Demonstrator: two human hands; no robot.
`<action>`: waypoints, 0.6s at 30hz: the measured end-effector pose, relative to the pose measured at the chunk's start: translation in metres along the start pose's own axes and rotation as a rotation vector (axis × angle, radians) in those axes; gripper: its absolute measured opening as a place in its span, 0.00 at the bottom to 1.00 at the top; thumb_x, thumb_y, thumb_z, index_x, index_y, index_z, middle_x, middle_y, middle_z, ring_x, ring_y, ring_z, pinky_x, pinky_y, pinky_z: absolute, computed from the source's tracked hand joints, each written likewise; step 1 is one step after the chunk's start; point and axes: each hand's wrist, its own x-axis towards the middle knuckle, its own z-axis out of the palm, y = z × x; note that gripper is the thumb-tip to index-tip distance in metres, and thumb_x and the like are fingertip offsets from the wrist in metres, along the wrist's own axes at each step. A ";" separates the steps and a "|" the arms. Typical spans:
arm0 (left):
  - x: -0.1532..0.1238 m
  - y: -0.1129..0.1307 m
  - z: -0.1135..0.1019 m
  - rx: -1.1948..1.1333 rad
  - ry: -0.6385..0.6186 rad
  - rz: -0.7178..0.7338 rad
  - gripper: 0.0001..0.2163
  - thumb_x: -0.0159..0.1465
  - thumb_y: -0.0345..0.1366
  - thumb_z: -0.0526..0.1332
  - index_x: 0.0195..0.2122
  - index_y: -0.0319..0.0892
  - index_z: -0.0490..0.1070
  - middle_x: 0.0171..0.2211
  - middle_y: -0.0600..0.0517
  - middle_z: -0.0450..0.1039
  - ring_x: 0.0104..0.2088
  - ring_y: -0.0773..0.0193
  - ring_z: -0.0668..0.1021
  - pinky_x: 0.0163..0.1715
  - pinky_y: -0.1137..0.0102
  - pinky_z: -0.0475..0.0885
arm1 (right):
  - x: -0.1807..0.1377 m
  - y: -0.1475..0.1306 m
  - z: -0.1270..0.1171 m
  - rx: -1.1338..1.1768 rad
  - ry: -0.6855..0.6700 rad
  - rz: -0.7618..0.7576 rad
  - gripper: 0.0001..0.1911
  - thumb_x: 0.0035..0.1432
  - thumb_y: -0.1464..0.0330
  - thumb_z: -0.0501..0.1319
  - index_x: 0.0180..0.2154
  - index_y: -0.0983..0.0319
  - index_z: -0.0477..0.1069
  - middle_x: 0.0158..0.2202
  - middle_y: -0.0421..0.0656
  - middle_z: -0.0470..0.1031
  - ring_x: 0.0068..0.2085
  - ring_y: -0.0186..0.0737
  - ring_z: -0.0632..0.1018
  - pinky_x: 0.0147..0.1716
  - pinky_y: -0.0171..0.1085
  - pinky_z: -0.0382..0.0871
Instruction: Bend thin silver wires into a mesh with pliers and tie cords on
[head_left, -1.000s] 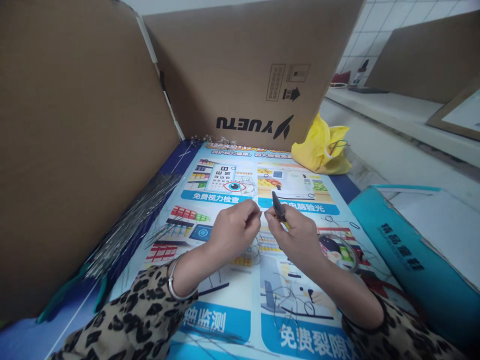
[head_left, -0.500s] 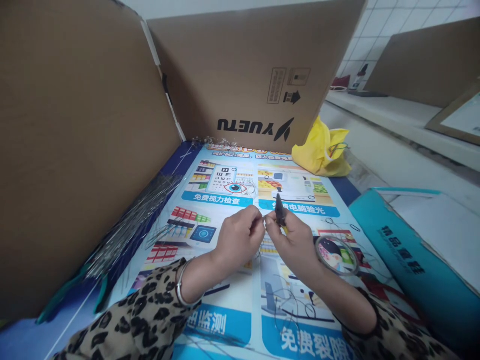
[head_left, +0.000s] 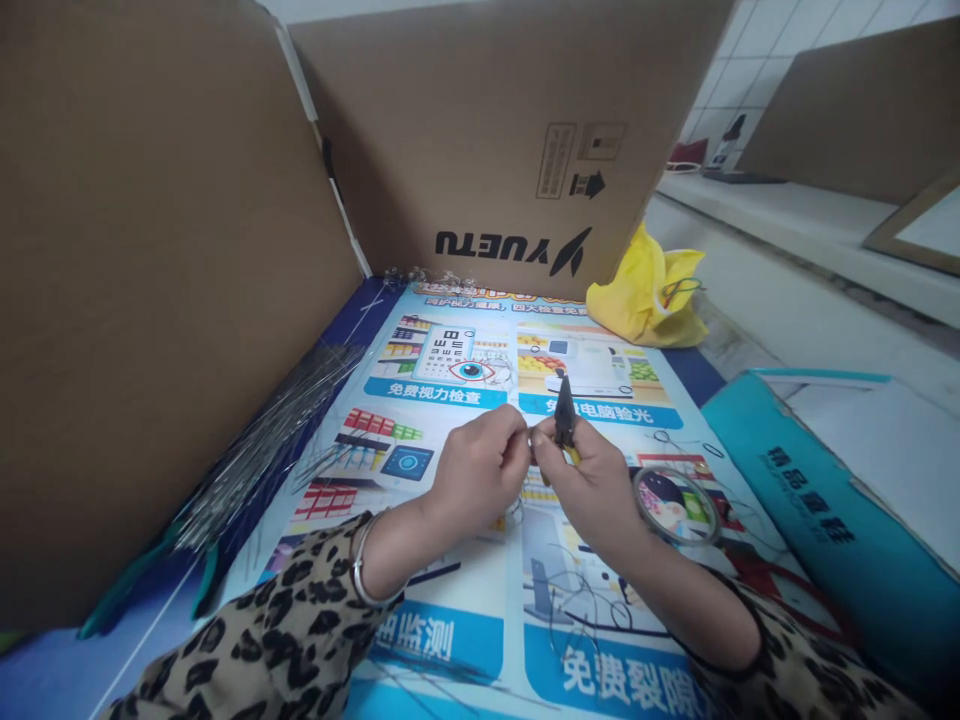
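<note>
Two tall cardboard panels, one on the left [head_left: 150, 250] and one at the back [head_left: 480, 130], stand around a blue bench [head_left: 154, 605] covered largely by a printed poster [head_left: 484, 600]. A teal box [head_left: 810, 480] sits at the right, a bundle of thin wires [head_left: 262, 450] lies along the left, and a yellow bag [head_left: 645, 295] slumps at the far right corner. The left hand [head_left: 480, 455] is curled, thumb and forefinger pressed together; what they pinch is too small to tell. Beside it, the right hand [head_left: 589, 470] wraps the pliers [head_left: 565, 415] above the poster's middle, their dark nose pointing away from the person. A clear ring [head_left: 638, 497] lies near the right wrist.
</note>
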 end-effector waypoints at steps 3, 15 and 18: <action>0.004 0.000 -0.004 0.001 -0.006 -0.004 0.06 0.60 0.30 0.51 0.26 0.42 0.61 0.22 0.56 0.65 0.22 0.70 0.66 0.24 0.75 0.59 | 0.001 -0.001 0.000 0.041 -0.023 0.030 0.08 0.55 0.63 0.54 0.30 0.60 0.66 0.23 0.37 0.69 0.24 0.32 0.68 0.25 0.31 0.63; 0.013 0.004 -0.017 -0.202 -0.078 -0.069 0.06 0.62 0.34 0.52 0.31 0.42 0.67 0.27 0.56 0.70 0.27 0.71 0.71 0.30 0.75 0.64 | 0.006 -0.005 -0.006 0.133 -0.099 0.096 0.07 0.54 0.64 0.55 0.29 0.61 0.66 0.21 0.36 0.69 0.21 0.30 0.67 0.21 0.30 0.61; 0.010 0.004 -0.013 -0.211 -0.062 -0.055 0.08 0.63 0.35 0.52 0.29 0.41 0.68 0.26 0.55 0.70 0.28 0.71 0.71 0.30 0.75 0.64 | 0.005 -0.005 -0.006 0.103 -0.113 0.051 0.07 0.53 0.65 0.55 0.27 0.61 0.66 0.22 0.36 0.69 0.23 0.31 0.68 0.23 0.30 0.62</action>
